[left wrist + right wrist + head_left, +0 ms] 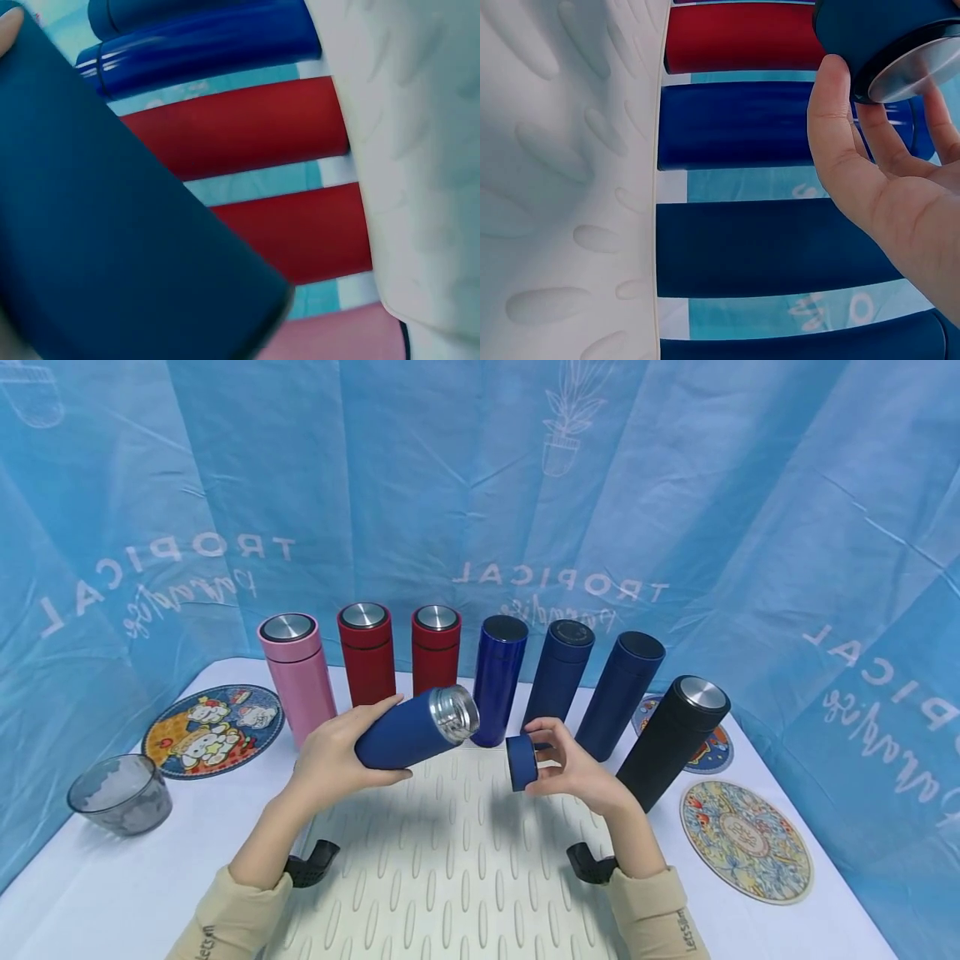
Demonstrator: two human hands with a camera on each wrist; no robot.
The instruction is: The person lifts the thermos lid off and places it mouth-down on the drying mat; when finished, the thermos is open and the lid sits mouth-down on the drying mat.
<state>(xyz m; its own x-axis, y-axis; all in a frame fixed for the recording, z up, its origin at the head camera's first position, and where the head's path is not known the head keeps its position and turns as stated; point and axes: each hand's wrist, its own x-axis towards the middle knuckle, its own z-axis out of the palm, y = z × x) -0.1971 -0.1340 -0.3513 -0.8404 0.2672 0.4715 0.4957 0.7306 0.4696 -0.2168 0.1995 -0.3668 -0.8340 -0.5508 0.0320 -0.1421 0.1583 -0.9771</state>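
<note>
My left hand [333, 752] grips a dark blue thermos bottle [401, 732] round its body. The bottle tilts sideways, its bare steel mouth [456, 714] facing right. In the left wrist view the blue body [127, 217] fills much of the picture. To the right, my right hand [573, 768] pinches the blue lid [522, 762] between thumb and fingers, apart from the bottle. A brushed steel disc [919, 71] on the lid's top shows in the right wrist view. Both hands are raised over the cream ridged mat [420, 877].
Behind the hands stands a row of thermoses: a pink one [303, 693], two red ones [367, 660], a glossy blue one [498, 685], two dark blue ones [618, 693] and a black one [671, 743]. A grey glass [123, 802] stands left; round patterned mats [750, 843] lie at both sides.
</note>
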